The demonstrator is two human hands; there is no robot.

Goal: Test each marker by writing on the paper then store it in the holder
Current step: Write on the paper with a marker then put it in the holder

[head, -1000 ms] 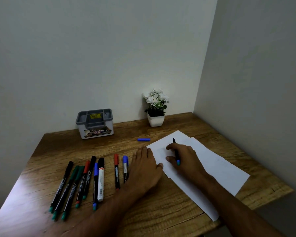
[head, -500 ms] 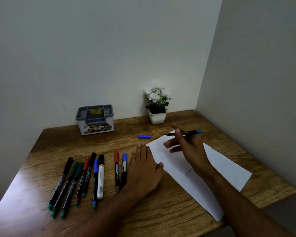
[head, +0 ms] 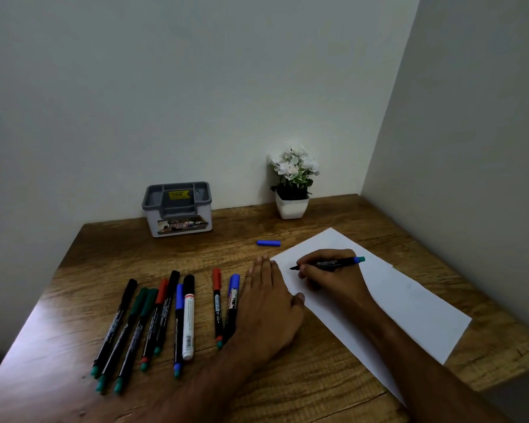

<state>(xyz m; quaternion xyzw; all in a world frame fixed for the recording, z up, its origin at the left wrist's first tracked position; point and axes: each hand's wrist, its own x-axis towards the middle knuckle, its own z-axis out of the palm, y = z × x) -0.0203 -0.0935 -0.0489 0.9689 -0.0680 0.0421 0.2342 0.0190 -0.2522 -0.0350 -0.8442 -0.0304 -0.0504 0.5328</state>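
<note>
While my right hand pinches the uncapped marker, its tip hovers at the paper.
If my flat, straight-fingered left hand beside the paper slips, the sheet could skid; the blue cap beyond the paper might roll away.

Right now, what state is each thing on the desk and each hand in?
marker: uncapped, gripped by right hand, tip at the paper
blue cap: off, lying on the desk
paper: flat, no mark visible
holder: upright, no markers visible inside
row of markers: capped, lying flat
left hand: flat on the desk
right hand: gripping marker
</note>
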